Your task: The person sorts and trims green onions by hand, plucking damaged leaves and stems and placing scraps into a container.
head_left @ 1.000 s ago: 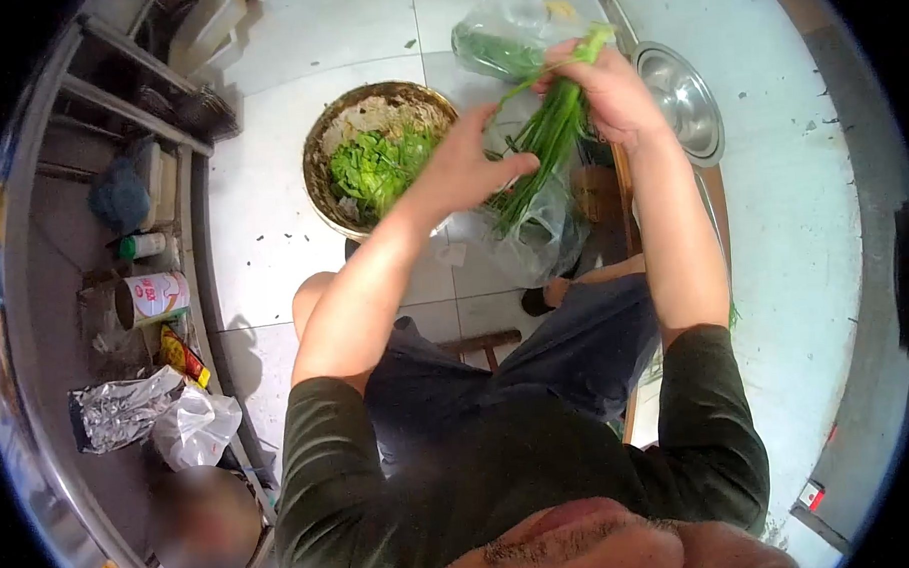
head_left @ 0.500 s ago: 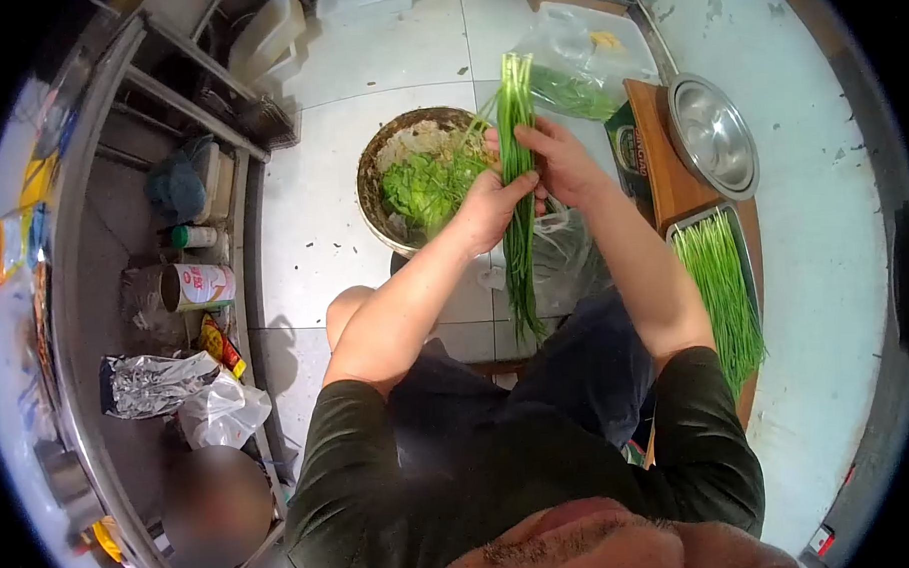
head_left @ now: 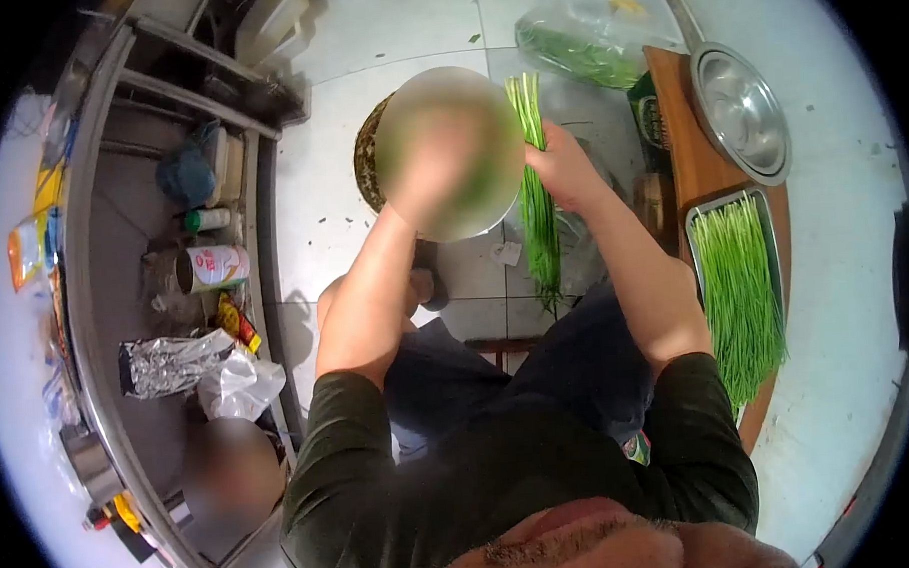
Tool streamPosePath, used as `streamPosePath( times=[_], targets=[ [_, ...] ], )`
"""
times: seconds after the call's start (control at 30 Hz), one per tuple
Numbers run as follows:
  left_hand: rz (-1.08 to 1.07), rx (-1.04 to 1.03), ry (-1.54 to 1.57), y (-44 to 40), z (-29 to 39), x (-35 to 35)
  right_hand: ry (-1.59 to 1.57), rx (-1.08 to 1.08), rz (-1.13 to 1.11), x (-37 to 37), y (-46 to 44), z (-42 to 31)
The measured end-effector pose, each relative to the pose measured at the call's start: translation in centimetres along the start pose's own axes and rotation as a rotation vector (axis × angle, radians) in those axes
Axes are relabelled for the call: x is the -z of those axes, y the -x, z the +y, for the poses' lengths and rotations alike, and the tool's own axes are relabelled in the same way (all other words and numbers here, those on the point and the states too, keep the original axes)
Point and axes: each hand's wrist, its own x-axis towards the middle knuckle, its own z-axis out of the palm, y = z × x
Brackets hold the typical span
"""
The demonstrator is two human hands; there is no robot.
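My right hand [head_left: 565, 168] is closed around a bunch of green chives [head_left: 541, 231], pale stem ends up and green leaves hanging down. My left hand [head_left: 426, 175] reaches over a round bin [head_left: 368, 152] just left of the bunch. A blurred patch covers that hand and most of the bin, so its fingers and anything in them are hidden. More chives [head_left: 740, 294] lie lined up in a metal tray on my right.
A steel bowl [head_left: 741, 109] sits above the tray on a wooden bench [head_left: 684, 126]. A plastic bag with greens [head_left: 577, 54] lies at the back. Left, a metal rack [head_left: 101, 326] holds a tin can [head_left: 214, 268] and a crumpled silver bag [head_left: 172, 364].
My left hand has left the chives and moved left over the bin. My right hand keeps hold of the bunch, now slightly further right. The camera view has shifted a little.
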Motion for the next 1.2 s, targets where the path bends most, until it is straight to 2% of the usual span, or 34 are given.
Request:
streamPosePath(
  times=[0.07, 0.13, 0.17, 0.27, 0.37, 0.47, 0.6, 0.63, 0.67, 0.73, 0.77, 0.8, 0.87, 0.97, 1.03, 1.07, 1.17, 1.2],
  targets=[
    [0.128, -0.238, 0.016, -0.3, -0.7, -1.0, 0.049, 0.081, -0.069, -0.2, -0.2, 1.3],
    [0.227, -0.391, -0.308, -0.6, -0.2, -1.6, 0.084, 0.128, -0.133, -0.2, -0.7, 2.7],
    [0.167, -0.352, -0.423, -1.0, -0.9, -1.4, 0.091, 0.142, -0.159, -0.1, -1.0, 3.5],
    [0.199, -0.341, -0.126, -0.5, -0.2, -1.7, 0.085, 0.142, -0.097, -0.2, -1.0, 3.7],
    [0.081, -0.274, -0.152, -1.0, -0.5, -1.0, -0.023, 0.037, -0.061, -0.6, -0.6, 3.2],
    [0.069, -0.227, 0.148, -1.4, -2.9, -0.6, -0.093, 0.045, -0.021, -0.3, -0.5, 3.3],
    [-0.038, -0.190, 0.277, -2.3, -4.3, 1.5, 0.012, -0.030, 0.133, 1.2, -1.0, 2.6],
    [-0.005, -0.004, 0.357, -2.1, -3.6, 2.0, 0.014, -0.041, 0.185, 1.5, -1.0, 2.0],
    [0.027, -0.056, 0.279, -2.3, -4.4, 2.5, 0.016, -0.053, 0.237, 1.8, -1.0, 1.3],
    [0.094, -0.160, 0.124, -3.0, -5.8, 3.4, 0.077, 0.086, 0.370, 2.7, -1.0, -0.1],
    [0.082, -0.166, 0.248, -2.7, -6.0, 3.7, 0.056, 0.148, 0.403, 4.1, -1.4, -0.2],
    [0.080, -0.191, 0.239, -2.8, -6.0, 3.9, 0.036, 0.209, 0.436, 5.3, -1.6, -0.3],
    [0.076, -0.240, 0.223, -2.8, -6.3, 4.1, 0.220, 0.262, 0.545, 6.5, -1.2, -1.7],
    [0.123, 0.003, 0.173, -2.3, -3.9, 3.5, 0.357, 0.155, 0.506, 7.4, -0.6, -3.5],
    [0.113, 0.018, 0.239, -2.1, -3.1, 3.1, 0.385, 0.073, 0.470, 7.5, -0.5, -3.9],
    [0.104, 0.027, 0.272, -2.0, -3.0, 2.8, 0.369, 0.061, 0.396, 6.9, -0.5, -3.5],
    [0.034, -0.126, 0.209, -2.8, -4.1, 2.1, 0.290, -0.009, 0.190, 3.2, -0.6, -1.4],
    [-0.010, -0.072, 0.239, -2.7, -3.7, 1.9, 0.245, -0.064, 0.124, 2.0, -0.5, -0.8]
  ],
)
